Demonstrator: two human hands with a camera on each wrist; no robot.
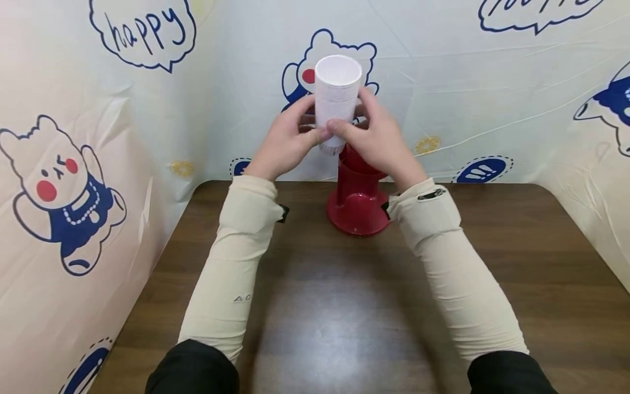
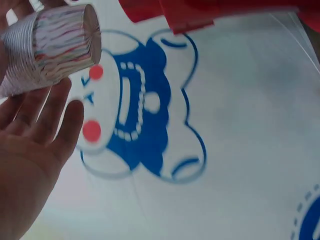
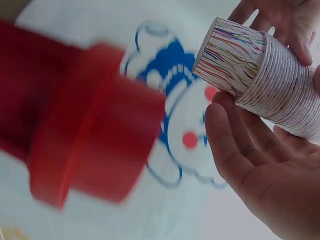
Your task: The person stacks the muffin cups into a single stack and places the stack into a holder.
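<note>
A stack of white paper cups (image 1: 337,104) is held upright, mouths up, between my two hands, above and just left of a red cup holder (image 1: 361,186). My left hand (image 1: 285,139) grips the stack from the left, and my right hand (image 1: 379,134) grips it from the right, thumbs meeting at the front. In the right wrist view the lowest cup of the stack (image 3: 232,57) shows thin coloured wavy lines, with the nested rims above it. The holder's round base stands on the table, and its open top is partly hidden behind the right hand.
The brown wooden table (image 1: 334,306) spreads in front of the holder. A white cloth (image 1: 443,71) printed with cartoon bears and lettering hangs at the back and sides, close behind the holder.
</note>
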